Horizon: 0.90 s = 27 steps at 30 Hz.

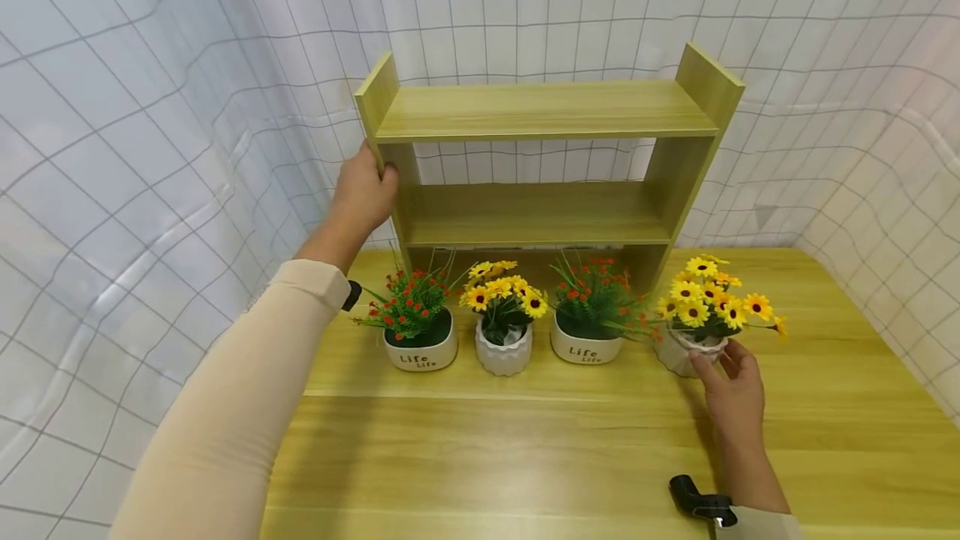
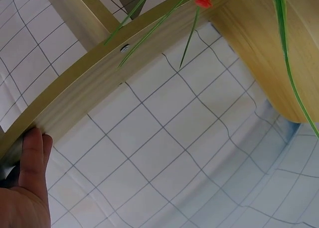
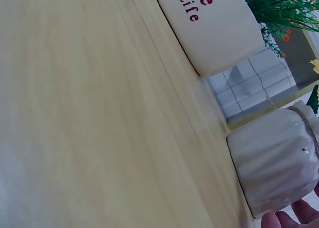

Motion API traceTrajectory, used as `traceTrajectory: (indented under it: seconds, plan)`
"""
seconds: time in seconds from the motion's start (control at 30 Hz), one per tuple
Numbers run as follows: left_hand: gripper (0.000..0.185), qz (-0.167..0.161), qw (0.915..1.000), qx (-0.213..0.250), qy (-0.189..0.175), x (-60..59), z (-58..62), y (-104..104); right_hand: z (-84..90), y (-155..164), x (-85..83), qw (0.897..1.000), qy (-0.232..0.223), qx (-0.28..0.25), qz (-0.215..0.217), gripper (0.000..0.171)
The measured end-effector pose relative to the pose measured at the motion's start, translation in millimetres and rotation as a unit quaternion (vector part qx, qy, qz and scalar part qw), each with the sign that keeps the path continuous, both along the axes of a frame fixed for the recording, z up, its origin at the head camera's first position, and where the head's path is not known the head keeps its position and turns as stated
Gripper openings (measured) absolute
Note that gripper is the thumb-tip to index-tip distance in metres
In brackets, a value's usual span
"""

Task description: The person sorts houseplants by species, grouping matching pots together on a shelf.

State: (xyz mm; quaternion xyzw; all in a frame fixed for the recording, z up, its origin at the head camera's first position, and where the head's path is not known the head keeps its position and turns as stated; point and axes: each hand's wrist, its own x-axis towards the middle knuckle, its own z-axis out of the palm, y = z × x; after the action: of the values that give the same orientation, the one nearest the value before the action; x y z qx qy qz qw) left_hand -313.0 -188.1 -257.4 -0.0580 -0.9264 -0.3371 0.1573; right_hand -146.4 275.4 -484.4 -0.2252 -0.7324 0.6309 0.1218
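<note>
Potted sunflowers (image 1: 694, 313), front-right of shelf (image 1: 547, 111): right hand (image 1: 735, 394) clamped on them, left hand (image 1: 365, 192) clamped on shelf; I'd guide them upright.

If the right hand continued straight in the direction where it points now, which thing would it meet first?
The right hand would first meet the rightmost white flowerpot, which it touches; beyond, perhaps the wooden shelf, though depth is unclear.
</note>
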Motion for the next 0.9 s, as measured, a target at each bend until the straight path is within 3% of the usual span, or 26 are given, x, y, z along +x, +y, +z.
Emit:
traceTrajectory:
  seconds: [0.9]
  plan:
    - [0.039, 0.018, 0.9998, 0.005, 0.011, -2.5, -2.2, 3.2, -11.0, -22.7, -20.1, 0.997, 0.059, -0.025, -0.054, 0.087]
